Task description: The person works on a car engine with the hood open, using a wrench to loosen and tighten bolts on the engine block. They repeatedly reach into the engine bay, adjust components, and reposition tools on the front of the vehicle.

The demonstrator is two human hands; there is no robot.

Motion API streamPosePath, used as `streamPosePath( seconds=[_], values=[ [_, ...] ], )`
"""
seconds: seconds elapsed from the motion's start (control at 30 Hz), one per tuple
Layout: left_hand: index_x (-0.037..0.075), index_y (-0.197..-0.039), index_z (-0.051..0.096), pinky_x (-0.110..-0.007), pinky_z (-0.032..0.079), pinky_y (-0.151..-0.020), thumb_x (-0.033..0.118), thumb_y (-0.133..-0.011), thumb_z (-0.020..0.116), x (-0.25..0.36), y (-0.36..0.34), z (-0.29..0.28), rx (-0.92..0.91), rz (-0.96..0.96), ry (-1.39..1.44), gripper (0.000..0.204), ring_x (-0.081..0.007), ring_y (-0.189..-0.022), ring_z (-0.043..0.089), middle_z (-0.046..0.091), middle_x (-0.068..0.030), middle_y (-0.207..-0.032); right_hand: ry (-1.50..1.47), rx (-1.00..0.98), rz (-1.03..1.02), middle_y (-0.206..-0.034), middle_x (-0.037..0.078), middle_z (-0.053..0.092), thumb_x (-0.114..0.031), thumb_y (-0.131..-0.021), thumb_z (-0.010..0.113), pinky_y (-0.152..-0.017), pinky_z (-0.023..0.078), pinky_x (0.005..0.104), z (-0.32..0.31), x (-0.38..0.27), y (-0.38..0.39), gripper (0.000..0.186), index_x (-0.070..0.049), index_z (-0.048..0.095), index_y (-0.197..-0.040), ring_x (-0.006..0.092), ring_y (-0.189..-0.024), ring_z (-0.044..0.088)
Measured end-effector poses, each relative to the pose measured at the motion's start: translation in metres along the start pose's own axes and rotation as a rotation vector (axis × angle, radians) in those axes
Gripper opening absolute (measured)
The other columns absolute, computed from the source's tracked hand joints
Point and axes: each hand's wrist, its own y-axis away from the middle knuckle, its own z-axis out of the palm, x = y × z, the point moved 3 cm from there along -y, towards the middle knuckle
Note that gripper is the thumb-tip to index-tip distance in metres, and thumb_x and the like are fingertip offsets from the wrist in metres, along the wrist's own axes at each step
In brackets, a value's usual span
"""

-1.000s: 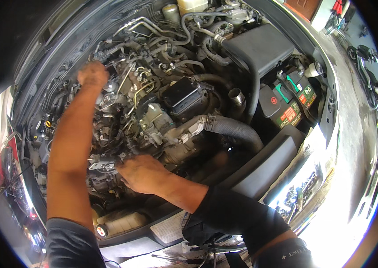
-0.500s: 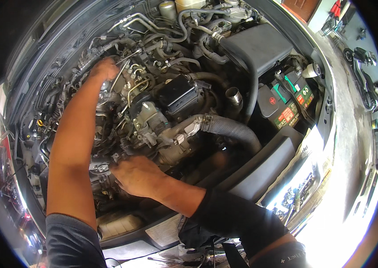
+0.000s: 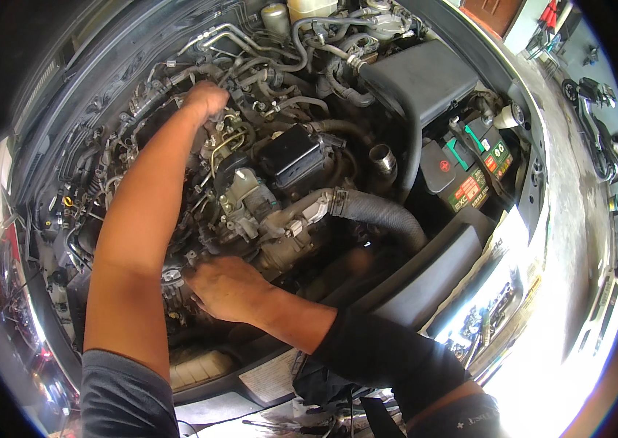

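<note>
My left hand (image 3: 206,98) is closed high on the engine, among hoses and metal lines (image 3: 232,36); whatever is in its fingers is hidden. My right hand (image 3: 221,288) lies lower on the engine with curled fingers at a metal bracket (image 3: 174,276); I cannot make out what they grip. Right of my hands are a black rectangular box (image 3: 287,153), a cast metal housing (image 3: 243,204) with brass-coloured lines beside it, and a thick grey hose (image 3: 382,215).
A black air box (image 3: 422,73) and a battery (image 3: 469,160) sit at the right. A tray of shiny tools (image 3: 473,321) lies on paper at the front right edge. Beyond are a scooter (image 3: 593,124) and a door (image 3: 488,14). A cream reservoir (image 3: 312,9) stands at the back.
My left hand has moved right and up across the engine, with its forearm following. My right hand has stayed at about the same place, shifting only slightly.
</note>
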Motion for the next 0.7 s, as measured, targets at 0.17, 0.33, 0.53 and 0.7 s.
streamPosePath(
  seconds=[0.17,0.33,0.53,0.7],
  values=[
    [0.006,-0.127,0.078,-0.053,0.051,-0.113,0.067,-0.111,0.041,-0.017,0.053,-0.043,0.144,-0.133,-0.261,0.073,-0.041,-0.133,0.066,0.07,-0.0226,-0.142,-0.027,0.033,0.024,-0.098,0.016,0.077,-0.023,-0.093,0.076,-0.081,0.063,0.0506,-0.005,-0.001,0.003,0.026,-0.005,0.073,-0.112,0.038,-0.091,0.077],
    [0.004,-0.121,0.079,-0.052,0.054,-0.11,0.058,-0.11,0.049,-0.063,0.09,-0.088,0.386,-0.076,-0.543,0.062,-0.0422,-0.124,0.07,0.076,-0.0232,-0.126,-0.033,0.007,0.024,-0.097,0.016,0.078,-0.024,-0.094,0.076,-0.081,0.063,0.051,-0.007,-0.004,0.002,0.029,-0.005,0.073,-0.116,0.0387,-0.09,0.078],
    [0.001,-0.112,0.078,-0.051,0.056,-0.105,0.047,-0.108,0.06,-0.074,0.083,-0.069,0.358,-0.023,-0.647,0.05,-0.0412,-0.117,0.073,0.078,-0.0233,-0.121,-0.046,0.032,0.03,-0.097,0.017,0.077,-0.024,-0.094,0.076,-0.081,0.063,0.0505,-0.005,-0.003,0.004,0.028,-0.005,0.073,-0.114,0.0387,-0.09,0.078],
    [0.002,-0.107,0.079,-0.052,0.055,-0.105,0.047,-0.107,0.061,-0.073,0.058,-0.054,0.429,0.038,-0.652,0.049,-0.0395,-0.116,0.073,0.078,-0.0225,-0.117,-0.013,0.006,0.007,-0.1,0.016,0.078,-0.025,-0.093,0.077,-0.083,0.063,0.0493,-0.002,-0.001,0.005,0.03,-0.005,0.072,-0.115,0.037,-0.093,0.078]
  ],
)
